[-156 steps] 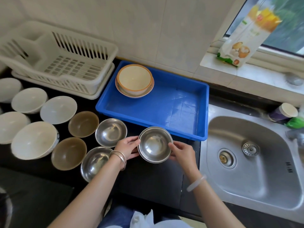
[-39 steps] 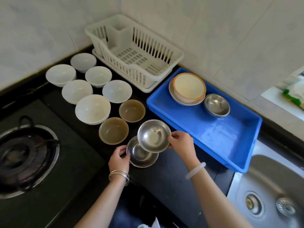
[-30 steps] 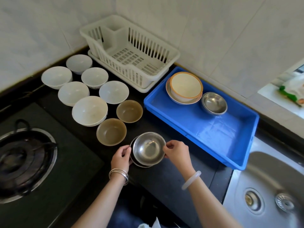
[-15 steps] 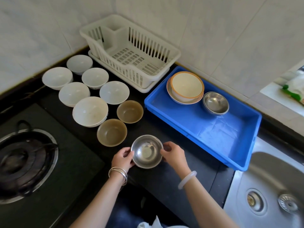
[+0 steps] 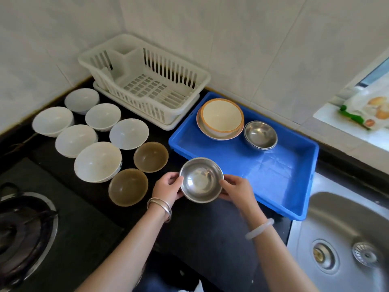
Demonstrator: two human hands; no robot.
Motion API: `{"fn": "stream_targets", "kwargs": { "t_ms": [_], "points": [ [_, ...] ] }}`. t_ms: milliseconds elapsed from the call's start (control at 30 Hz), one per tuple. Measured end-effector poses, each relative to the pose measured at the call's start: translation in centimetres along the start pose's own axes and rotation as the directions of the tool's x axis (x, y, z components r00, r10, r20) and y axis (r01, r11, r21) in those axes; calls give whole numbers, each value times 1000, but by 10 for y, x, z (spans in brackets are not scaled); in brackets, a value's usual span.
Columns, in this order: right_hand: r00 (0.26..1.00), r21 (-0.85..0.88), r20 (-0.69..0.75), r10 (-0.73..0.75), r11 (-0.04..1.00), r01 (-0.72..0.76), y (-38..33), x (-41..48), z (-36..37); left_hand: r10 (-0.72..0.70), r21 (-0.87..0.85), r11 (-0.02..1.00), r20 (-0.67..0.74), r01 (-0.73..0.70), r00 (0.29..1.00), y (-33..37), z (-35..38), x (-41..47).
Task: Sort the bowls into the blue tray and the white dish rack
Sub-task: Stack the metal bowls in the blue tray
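- Your left hand (image 5: 168, 187) and right hand (image 5: 236, 190) each grip the rim of the round, shiny steel bowl (image 5: 201, 180) from opposite sides. It is lifted off the black counter (image 5: 210, 239), at the near-left wall of the blue rectangular plastic tray (image 5: 263, 169).
- Carry it level and high enough to clear that wall.
- Aim for the nested steel bowls (image 5: 260, 134) at the tray's back, beside the cream bowl with an orange rim (image 5: 222, 116). Centre yours above them before lowering it, so that it nests.
- Let go only once it sits, because steel on steel may slide or tip.
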State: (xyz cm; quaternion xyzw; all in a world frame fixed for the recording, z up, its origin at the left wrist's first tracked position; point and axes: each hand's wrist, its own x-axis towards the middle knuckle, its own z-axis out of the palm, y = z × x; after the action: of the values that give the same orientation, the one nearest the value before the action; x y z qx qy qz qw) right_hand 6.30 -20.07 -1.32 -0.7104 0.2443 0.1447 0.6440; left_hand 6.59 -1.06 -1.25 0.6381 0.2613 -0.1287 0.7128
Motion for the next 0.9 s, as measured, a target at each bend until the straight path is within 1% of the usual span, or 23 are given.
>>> {"fn": "stream_targets", "kwargs": {
  "t_ms": [133,200,267,400,567,667,767,833,900],
  "points": [
    [990,22,-136,-29,999,32,-25,19,-41,19,11,1000,107,-20,994,29,52,20],
    [981,39,-190,-37,998,45,-36,29,-62,38,48,998,151,-46,988,41,82,33],
    [968,67,-245,-46,996,65,-45,39,-82,63,107,991,195,-85,979,51,112,45],
    [942,65,-334,-39,996,64,-59,64,-118,77,309,937,268,-161,960,68,165,71],
    [903,-1,-426,-50,998,55,-68,100,-145,118,498,831,275,-247,954,83,217,101],
    [885,-48,-464,-45,999,26,-73,120,-153,129,603,749,271,-272,954,86,238,115],
    [884,-90,-466,-28,996,-16,-78,135,-159,128,703,654,260,-279,957,89,252,123],
    [882,-122,-469,-38,992,-23,-80,143,-161,124,766,577,262,-284,957,89,259,127],
    [879,-153,-474,-46,988,-31,-81,150,-162,108,805,525,259,-276,960,88,265,130]
  ]
}}
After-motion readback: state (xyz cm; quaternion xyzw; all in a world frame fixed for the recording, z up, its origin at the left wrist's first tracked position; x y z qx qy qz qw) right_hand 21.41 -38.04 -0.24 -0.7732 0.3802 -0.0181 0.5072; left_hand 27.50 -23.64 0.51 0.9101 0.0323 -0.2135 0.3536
